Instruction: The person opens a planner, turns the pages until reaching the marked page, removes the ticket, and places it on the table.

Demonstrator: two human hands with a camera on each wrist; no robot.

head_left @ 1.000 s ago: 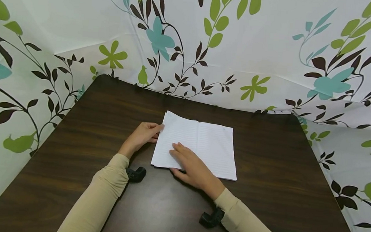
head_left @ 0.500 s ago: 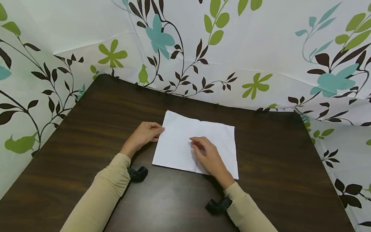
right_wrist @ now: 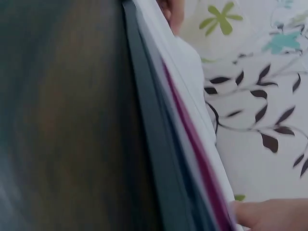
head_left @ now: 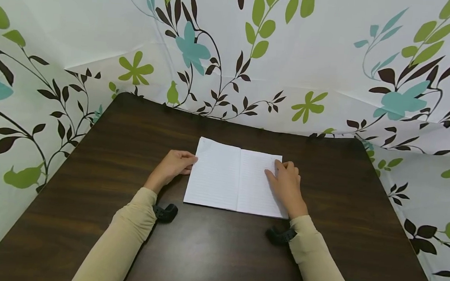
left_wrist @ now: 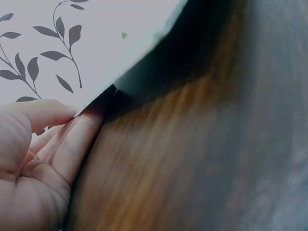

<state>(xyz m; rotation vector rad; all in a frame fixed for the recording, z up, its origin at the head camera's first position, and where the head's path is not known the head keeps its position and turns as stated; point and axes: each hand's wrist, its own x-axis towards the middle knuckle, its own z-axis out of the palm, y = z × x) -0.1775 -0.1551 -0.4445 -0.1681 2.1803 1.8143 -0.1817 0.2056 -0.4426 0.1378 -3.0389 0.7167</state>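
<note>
An open notebook (head_left: 216, 174) with white lined pages lies on the dark wooden table. My left hand (head_left: 172, 165) pinches its left edge; in the left wrist view the thumb (left_wrist: 53, 113) rests above the sheet edge, with fingers beneath. At the opposite side, my right hand (head_left: 286, 184) holds the right edge, thumb and index finger over the page and the other fingers bent beside it. The right wrist view shows the notebook's layered edge (right_wrist: 168, 120), with a magenta strip and a blue-grey layer, and my right thumb (right_wrist: 260, 214) against it; the remaining fingers are hidden there.
The brown tabletop (head_left: 132, 121) runs around the notebook on all sides. Behind and beside it hangs a white cloth (head_left: 329, 56) printed with leaves and flowers. Dark camera mounts (head_left: 165, 213) sit at both wrists.
My right hand has lifted from the left page, crossed the middle fold and come to the notebook's right edge. My left hand has stayed at the left edge.
</note>
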